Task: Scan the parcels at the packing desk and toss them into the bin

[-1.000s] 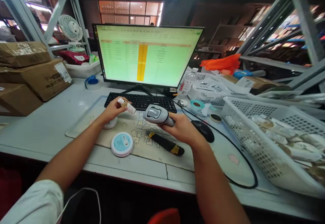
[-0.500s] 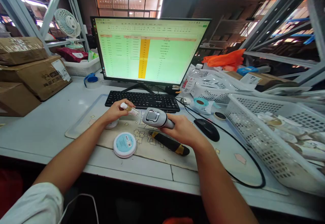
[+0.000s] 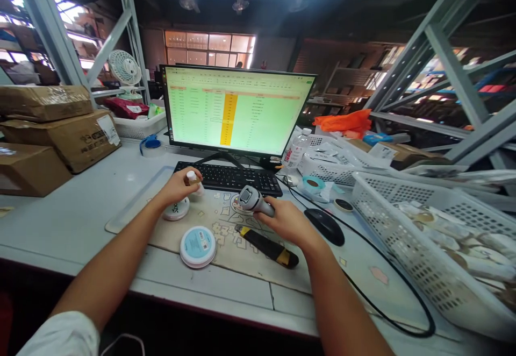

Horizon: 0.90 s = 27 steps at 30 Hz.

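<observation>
Between the fingers of my left hand (image 3: 177, 187) is a small bottle (image 3: 195, 182) with a white cap, held roughly upright in front of the keyboard (image 3: 229, 177). Just below that hand lies a round white container (image 3: 176, 209) with dark lettering, partly covered by my wrist. My right hand (image 3: 284, 217) grips the handle of a grey barcode scanner (image 3: 250, 199), its head pointing left and away from me. Nearer the desk's edge sit a round container with a light blue label (image 3: 198, 246) and a black and yellow utility knife (image 3: 266, 246).
A monitor (image 3: 258, 108) showing a spreadsheet stands behind the keyboard. Right of my hand are a black mouse (image 3: 324, 226), a looping cable (image 3: 397, 321) and a white basket (image 3: 407, 254) of wrapped items. Cardboard boxes (image 3: 60, 140) are stacked at the left.
My left hand has drawn the bottle left and turned it from lying sideways to nearly upright. The scanner has turned away from the bottle. My view has tilted up.
</observation>
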### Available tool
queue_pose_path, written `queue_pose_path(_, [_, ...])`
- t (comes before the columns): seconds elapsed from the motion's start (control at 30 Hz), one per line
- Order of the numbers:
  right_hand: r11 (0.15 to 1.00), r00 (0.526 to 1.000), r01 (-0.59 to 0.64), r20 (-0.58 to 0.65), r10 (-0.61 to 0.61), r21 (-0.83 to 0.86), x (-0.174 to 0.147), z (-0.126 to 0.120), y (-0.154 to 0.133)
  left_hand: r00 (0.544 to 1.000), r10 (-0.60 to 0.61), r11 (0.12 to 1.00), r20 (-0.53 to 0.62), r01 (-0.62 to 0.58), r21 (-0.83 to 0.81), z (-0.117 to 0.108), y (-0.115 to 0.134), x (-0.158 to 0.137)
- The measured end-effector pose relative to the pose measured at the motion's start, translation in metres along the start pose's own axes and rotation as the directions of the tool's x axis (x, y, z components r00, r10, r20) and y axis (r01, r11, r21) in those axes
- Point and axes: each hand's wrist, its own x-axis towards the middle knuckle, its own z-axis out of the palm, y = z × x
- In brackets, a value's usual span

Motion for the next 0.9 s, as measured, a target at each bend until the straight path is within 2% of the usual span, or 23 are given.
queue_pose_path(0.1, [0.996, 0.996, -0.031, 0.078, 0.038, -0.082, 0.005, 0.010, 0.002, 0.985, -0.028, 0.937, -0.172, 0.085, 0.337, -0.029, -0.005, 0.000])
queue_pose_path(0.17, [0.994, 0.992, -0.020, 0.124, 0.033, -0.107, 0.008, 0.019, 0.000, 0.964, -0.100, 0.809, -0.247, 0.223, 0.544, -0.050, -0.011, -0.002])
queue_pose_path(0.23, [0.995, 0.989, 0.022, 0.147, -0.007, -0.098, 0.008, 0.024, -0.001, 0.935, -0.231, 0.659, -0.268, 0.353, 0.664, -0.068, -0.018, -0.004])
queue_pose_path(0.3, [0.995, 0.993, 0.076, 0.100, -0.069, -0.062, 0.006, 0.022, 0.011, 0.900, -0.359, 0.557, -0.247, 0.419, 0.717, -0.081, -0.024, -0.006])
queue_pose_path(0.37, [0.994, 0.994, 0.101, -0.033, -0.102, -0.042, 0.001, 0.016, 0.040, 0.872, -0.436, 0.525, -0.224, 0.448, 0.723, -0.087, -0.027, -0.007])
queue_pose_path(0.5, [0.992, 0.942, -0.002, -0.332, -0.039, -0.123, -0.016, 0.008, 0.134, 0.849, -0.457, 0.546, -0.265, 0.503, 0.670, -0.085, -0.024, -0.007])
queue_pose_path(0.57, [0.990, 0.915, -0.046, -0.404, -0.011, -0.131, -0.025, 0.015, 0.176, 0.851, -0.426, 0.571, -0.307, 0.516, 0.639, -0.080, -0.017, -0.008])
queue_pose_path(0.63, [0.994, 0.899, -0.049, -0.438, 0.002, -0.094, -0.033, 0.029, 0.204, 0.873, -0.335, 0.610, -0.356, 0.488, 0.624, -0.073, -0.009, -0.009])
queue_pose_path(0.77, [0.998, 0.885, -0.049, -0.465, 0.029, -0.030, -0.040, 0.057, 0.217, 0.921, -0.033, 0.722, -0.387, 0.290, 0.628, -0.049, 0.004, -0.007])
queue_pose_path(0.83, [0.998, 0.881, -0.053, -0.472, 0.031, -0.032, -0.040, 0.062, 0.214, 0.948, 0.083, 0.775, -0.307, 0.132, 0.618, -0.032, 0.004, -0.005])
queue_pose_path(0.9, [0.998, 0.876, -0.040, -0.482, 0.015, -0.042, -0.038, 0.063, 0.213, 0.978, 0.139, 0.807, -0.158, -0.019, 0.590, -0.012, 0.001, -0.004])
